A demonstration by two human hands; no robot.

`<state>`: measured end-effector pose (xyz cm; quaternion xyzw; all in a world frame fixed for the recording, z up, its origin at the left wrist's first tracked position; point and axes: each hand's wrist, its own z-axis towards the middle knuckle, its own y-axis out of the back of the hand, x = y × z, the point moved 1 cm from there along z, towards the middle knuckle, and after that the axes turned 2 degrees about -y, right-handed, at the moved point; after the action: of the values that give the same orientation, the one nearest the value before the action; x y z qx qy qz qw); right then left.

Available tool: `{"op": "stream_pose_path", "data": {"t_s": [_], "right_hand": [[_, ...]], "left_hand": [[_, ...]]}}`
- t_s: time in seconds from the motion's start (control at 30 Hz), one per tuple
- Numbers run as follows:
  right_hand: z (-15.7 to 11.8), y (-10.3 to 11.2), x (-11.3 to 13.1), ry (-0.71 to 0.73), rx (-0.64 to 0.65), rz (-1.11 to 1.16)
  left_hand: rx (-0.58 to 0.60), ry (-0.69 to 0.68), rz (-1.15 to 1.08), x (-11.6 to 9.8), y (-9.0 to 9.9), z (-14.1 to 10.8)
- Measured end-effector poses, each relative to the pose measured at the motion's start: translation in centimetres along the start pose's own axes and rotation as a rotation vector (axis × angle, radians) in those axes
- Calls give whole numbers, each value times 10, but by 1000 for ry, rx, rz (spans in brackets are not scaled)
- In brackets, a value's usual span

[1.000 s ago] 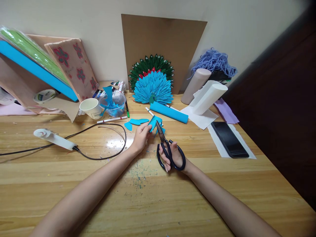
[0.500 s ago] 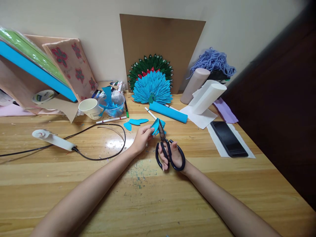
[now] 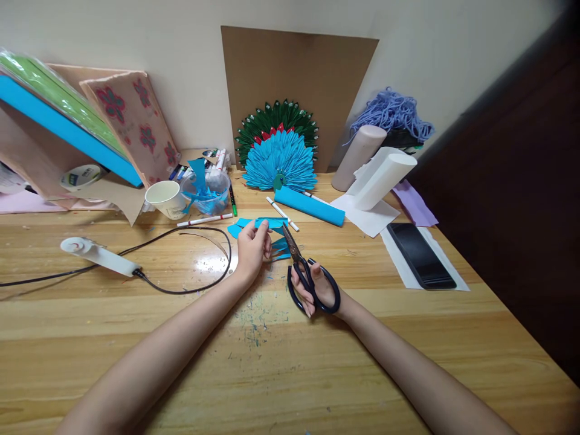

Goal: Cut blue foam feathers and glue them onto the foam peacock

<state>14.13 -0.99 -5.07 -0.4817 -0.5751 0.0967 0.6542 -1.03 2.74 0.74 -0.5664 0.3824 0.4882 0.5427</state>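
Observation:
My left hand (image 3: 252,251) is closed in a pinch on blue paper (image 3: 277,222), which sticks out to the right of the fingertips. More blue paper strips (image 3: 281,248) show below it, beside the fingers. My right hand (image 3: 317,287) is closed round the black handles of the scissors (image 3: 295,254), whose blades point up and left, their tips near the right end of the blue paper. Cut blue pieces (image 3: 234,228) lie on the table just behind my left hand, partly hidden by it.
Behind stand a paper peacock (image 3: 281,151) on a brown board (image 3: 299,72), a blue roll (image 3: 309,206) and markers (image 3: 285,214). At left are a paper cup (image 3: 165,200), a bowl (image 3: 209,196) and a corded white glue gun (image 3: 97,257); at right, a phone (image 3: 421,255).
My left hand has moved slightly left and turned, and the blue paper now lies flatter and away from the blades. The scissors have tilted further left and their blades have come out of the paper.

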Motion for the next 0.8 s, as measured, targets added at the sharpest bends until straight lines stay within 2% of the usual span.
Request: {"op": "stream_pose_path", "data": {"t_s": [0.1,0.4,0.57,0.7,0.8], "right_hand": [[0,1,1,-45,43,-10],[-6,-14,5,-3,-97,-110],[-9,-23,9,16,-139,-131],[-7,-19,8,23,-135,-105],[-4,-11,5,-25,-79,-64]], "left_hand": [[-24,-19,-8,-2,0,0],[-61,-81,131,4,1,3],[-25,-104,188,4,1,2],[-17,-121,202,4,0,1],[-20,-113,200,4,0,1]]}}
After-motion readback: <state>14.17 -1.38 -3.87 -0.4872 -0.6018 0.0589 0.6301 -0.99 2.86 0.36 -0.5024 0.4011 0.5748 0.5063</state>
